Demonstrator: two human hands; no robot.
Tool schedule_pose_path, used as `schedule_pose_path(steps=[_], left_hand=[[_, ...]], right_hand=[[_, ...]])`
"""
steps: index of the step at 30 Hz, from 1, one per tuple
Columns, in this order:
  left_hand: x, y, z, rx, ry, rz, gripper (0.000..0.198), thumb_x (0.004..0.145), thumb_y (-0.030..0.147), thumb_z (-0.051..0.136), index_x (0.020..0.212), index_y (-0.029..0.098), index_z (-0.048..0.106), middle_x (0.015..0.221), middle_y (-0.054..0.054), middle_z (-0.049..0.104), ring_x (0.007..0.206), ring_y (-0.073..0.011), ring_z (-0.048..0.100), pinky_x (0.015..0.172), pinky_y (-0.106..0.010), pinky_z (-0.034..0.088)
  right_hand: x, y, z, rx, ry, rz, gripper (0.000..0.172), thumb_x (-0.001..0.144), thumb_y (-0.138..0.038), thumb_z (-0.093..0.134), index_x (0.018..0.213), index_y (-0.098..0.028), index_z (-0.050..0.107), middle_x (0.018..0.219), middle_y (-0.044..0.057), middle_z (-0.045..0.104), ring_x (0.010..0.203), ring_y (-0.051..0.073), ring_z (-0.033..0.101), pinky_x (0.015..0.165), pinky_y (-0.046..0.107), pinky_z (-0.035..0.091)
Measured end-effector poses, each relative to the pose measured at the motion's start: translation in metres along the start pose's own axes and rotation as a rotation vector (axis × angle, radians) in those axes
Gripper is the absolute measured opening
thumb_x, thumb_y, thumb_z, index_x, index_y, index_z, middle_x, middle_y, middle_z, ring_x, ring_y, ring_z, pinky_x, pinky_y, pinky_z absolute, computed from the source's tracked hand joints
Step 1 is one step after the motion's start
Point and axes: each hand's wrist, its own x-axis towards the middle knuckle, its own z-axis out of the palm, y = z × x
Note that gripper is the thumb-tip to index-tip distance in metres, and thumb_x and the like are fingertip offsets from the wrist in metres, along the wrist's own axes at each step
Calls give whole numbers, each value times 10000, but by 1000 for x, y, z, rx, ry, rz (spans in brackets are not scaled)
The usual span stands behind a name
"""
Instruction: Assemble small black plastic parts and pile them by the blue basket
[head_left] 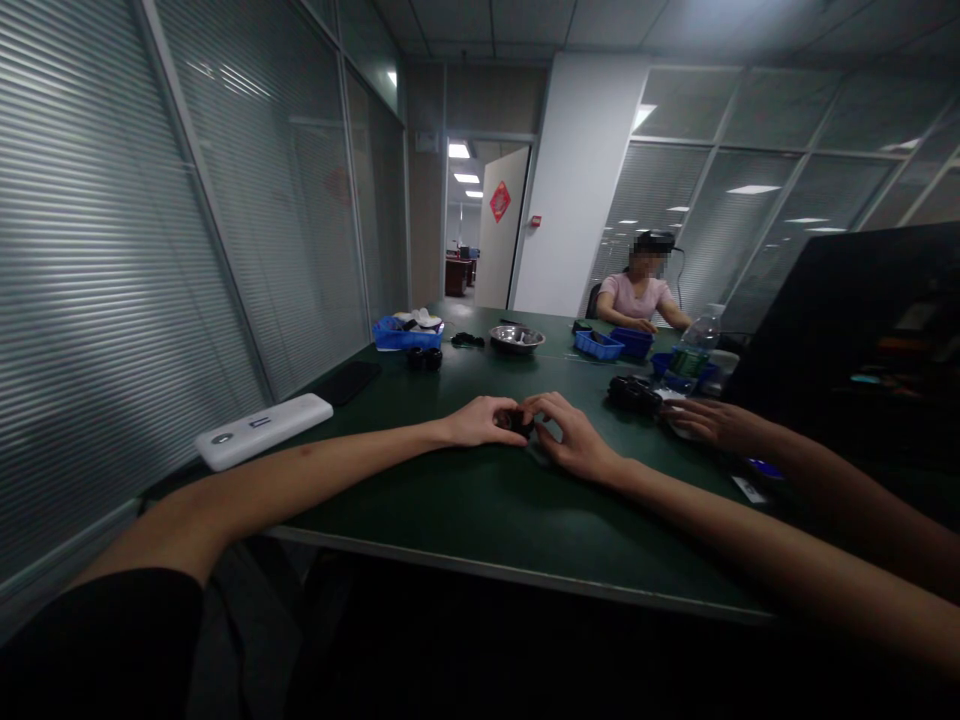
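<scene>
Both of my hands meet over the green table, pinching a small black part between them. My left hand curls its fingers round the part from the left. My right hand closes on it from the right with bent fingers. The part is mostly hidden by the fingertips, so its shape is unclear.
Another person's hand reaches in from the right beside a heap of black parts. A white flat device and dark phone lie left. Blue trays, a steel bowl and a water bottle stand farther back. A seated person works at the far end.
</scene>
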Motion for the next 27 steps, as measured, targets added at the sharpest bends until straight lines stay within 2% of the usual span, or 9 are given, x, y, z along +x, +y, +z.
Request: schedule_pose_path(steps=[4, 7, 11, 15, 20, 27], left_hand=[[0, 0, 0, -8, -1, -23, 514, 761, 504, 787, 1090, 126, 671, 914, -39, 663, 786, -149, 573, 698, -264, 410], [1, -1, 0, -3, -3, -23, 517, 764, 494, 787, 1106, 125, 672, 916, -42, 664, 789, -153, 579, 704, -266, 418], [1, -3, 0, 19, 10, -21, 543, 759, 483, 793, 1146, 121, 671, 876, -28, 644, 763, -150, 563, 681, -265, 408], [0, -1, -1, -1, -2, -29, 546, 776, 461, 782, 1178, 109, 666, 874, -34, 645, 747, -146, 553, 660, -260, 396], [-1, 2, -1, -12, -8, -27, 545, 777, 423, 785, 1213, 120, 660, 990, -66, 683, 829, -164, 595, 724, -271, 432], [0, -2, -1, -16, 0, -25, 520, 763, 471, 790, 1126, 117, 673, 998, -71, 687, 864, -180, 620, 748, -285, 450]], right_hand=[[0, 1, 0, 35, 21, -13, 228, 858, -50, 495, 965, -239, 567, 1121, 80, 640, 1096, 268, 580, 950, 462, 490], [0, -3, -1, 14, 13, -8, 253, 861, -72, 523, 1050, -234, 570, 1155, 86, 620, 1106, 266, 571, 959, 445, 487], [-1, -5, 1, -81, 36, 69, 239, 940, -234, 597, 1179, -236, 585, 1142, 88, 594, 1056, 261, 577, 923, 419, 497], [-1, -2, 2, -158, 20, 123, 252, 946, -363, 658, 1163, -243, 614, 1090, 80, 596, 1010, 265, 578, 878, 419, 504], [0, -3, 2, -137, 2, 95, 233, 960, -310, 633, 1181, -241, 608, 1113, 87, 606, 1001, 260, 586, 873, 422, 515], [-2, -4, -1, -68, -32, 18, 310, 935, -146, 560, 1232, -236, 575, 1171, 96, 617, 1074, 267, 581, 927, 439, 514]])
